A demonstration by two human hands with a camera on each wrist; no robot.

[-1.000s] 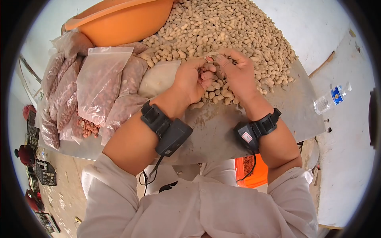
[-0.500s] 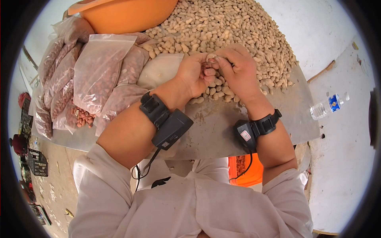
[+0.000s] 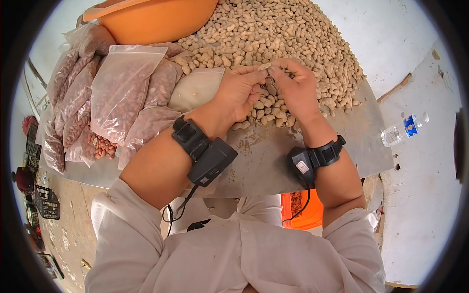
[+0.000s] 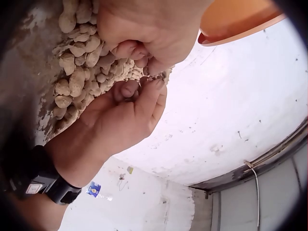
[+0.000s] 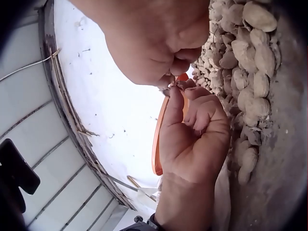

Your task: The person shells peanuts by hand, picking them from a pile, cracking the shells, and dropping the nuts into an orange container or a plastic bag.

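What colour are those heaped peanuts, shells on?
Light tan; the peanuts show best in the head view.

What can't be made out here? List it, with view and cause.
Peanut piece between left hand and right hand: partly covered by them, head view.
Orange basin: cut off by the top edge, head view.
Bottle label: print too small, head view.

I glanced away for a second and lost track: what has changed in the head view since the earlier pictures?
The left hand has stretched its thumb rightward, to the fingertips of the right hand; both hold a pale peanut shell there. I cannot see anything clearly let go. The peanut pile, filled bags, orange basin and bottle stayed in place.
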